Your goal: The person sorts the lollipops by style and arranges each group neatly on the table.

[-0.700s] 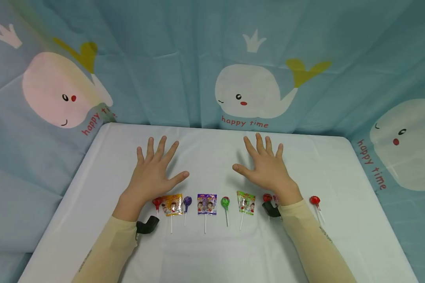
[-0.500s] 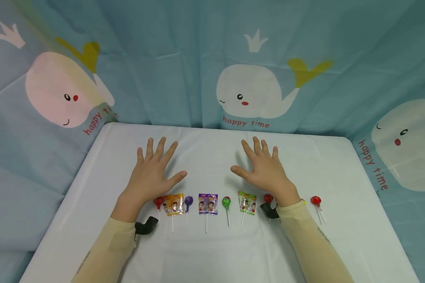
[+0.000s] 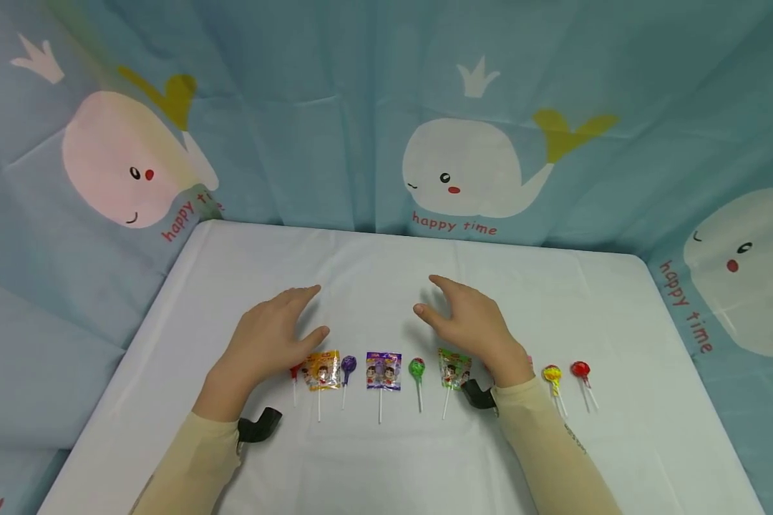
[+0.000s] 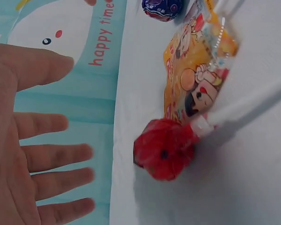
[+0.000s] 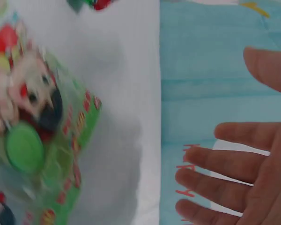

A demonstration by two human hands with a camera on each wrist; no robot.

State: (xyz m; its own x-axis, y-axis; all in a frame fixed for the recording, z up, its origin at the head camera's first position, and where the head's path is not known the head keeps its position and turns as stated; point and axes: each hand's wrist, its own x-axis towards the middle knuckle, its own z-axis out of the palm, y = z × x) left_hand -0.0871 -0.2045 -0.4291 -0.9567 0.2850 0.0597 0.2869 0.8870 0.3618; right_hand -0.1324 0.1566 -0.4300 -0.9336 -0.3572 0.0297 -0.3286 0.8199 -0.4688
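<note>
Several lollipops lie in a row on the white-covered table. My left hand (image 3: 267, 336) hovers behind the row's left end with fingers extended and thumb apart, holding nothing. Nearest it are a red lollipop (image 4: 164, 149), partly hidden by the hand in the head view, and an orange-packet lollipop (image 3: 323, 370). My right hand (image 3: 477, 325) is held likewise, empty, just behind the green-packet lollipop (image 5: 33, 126). Between the hands lie a purple lollipop (image 3: 348, 365), a purple-packet one (image 3: 383, 370) and a green one (image 3: 416, 369). My right forearm hides part of the row.
Right of my right sleeve lie a yellow lollipop (image 3: 552, 374) and another red lollipop (image 3: 580, 369). Black wrist cameras (image 3: 260, 425) sit at both cuffs. A blue curtain (image 3: 335, 143) printed with whales hangs behind the table (image 3: 373, 458) and along its sides.
Both hands have drawn back toward the body, their spread fingers coming together and tipping down. The right forearm has shifted left, uncovering the yellow lollipop. The view has shifted slightly.
</note>
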